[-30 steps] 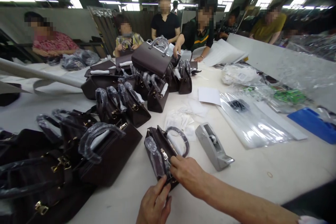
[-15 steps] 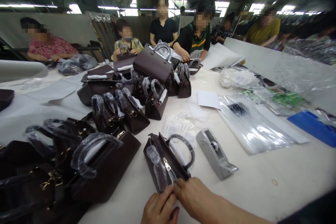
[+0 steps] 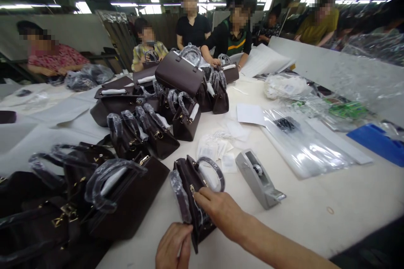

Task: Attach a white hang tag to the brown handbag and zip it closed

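Note:
A dark brown handbag point(image 3: 184, 168) stands on the table in front of me, its top facing up and its handles wrapped in clear plastic. My right hand point(image 3: 217, 210) is closed over the bag's top, with thumb and fingers pinched at the gold zipper pull point(image 3: 192, 188). The near end of the bag is gripped by my left hand point(image 3: 173, 243), whose fingertips press on its edge. Part of the zip is hidden under my right hand.
A grey tape dispenser point(image 3: 259, 178) stands right of the bag. White tags point(image 3: 210, 145) and clear plastic sleeves point(image 3: 303, 147) lie beyond. Many wrapped handbags point(image 3: 126, 197) crowd the left and centre. A blue folder point(image 3: 377, 143) lies far right. Several people work across the table.
My right hand has moved forward along the bag's top, from the near end toward the middle. My left hand has shifted slightly left, and the bag's near end now shows.

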Available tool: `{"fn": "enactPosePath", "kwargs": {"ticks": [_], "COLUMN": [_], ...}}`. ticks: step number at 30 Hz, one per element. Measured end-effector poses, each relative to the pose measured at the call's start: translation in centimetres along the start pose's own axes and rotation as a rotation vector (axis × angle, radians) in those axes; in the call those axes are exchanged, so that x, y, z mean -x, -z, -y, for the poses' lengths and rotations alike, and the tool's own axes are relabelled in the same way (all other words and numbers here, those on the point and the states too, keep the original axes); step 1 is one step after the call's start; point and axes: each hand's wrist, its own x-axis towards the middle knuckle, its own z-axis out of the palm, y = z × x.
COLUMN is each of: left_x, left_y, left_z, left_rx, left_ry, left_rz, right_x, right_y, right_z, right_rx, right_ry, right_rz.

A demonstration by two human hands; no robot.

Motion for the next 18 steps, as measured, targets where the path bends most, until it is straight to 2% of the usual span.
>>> {"fn": "enactPosePath", "kwargs": {"ticks": [3, 7, 10, 13, 16, 18], "left_x": [-2.0, -4.1, -5.2, -6.5, -8.3, -9.6], "left_y": [1.0, 0.9, -0.7, -2.4, -2.6, -1.9], "left_z": [1.1, 4.2, 7.1, 9.5, 10.0, 9.4], "left_rx": [0.064, -0.066, -0.123, -0.118, -0.066, -0.021], "left_ry": [0.006, -0.081, -0.198, -0.214, -0.173, -0.120], "left_rz": [-0.008, 0.028, 0.148, 0.303, 0.425, 0.543], "right_x": [-1.0, -2.2, -3.1, -4.2, -5.3, -5.5], "right_y": [-0.4, -1.2, -2.9, -5.3, -7.2, -7.5], "right_z": [0.5, 1.2, 1.2, -0.2, -2.1, -2.8], "right_rx": [0.125, 0.257, 0.328, 0.407, 0.469, 0.497], "right_ry": [-0.032, -0.090, -0.055, 0.018, 0.096, 0.120], "right_rz": [0.004, -0.022, -0.121, -0.315, -0.477, -0.511]}}
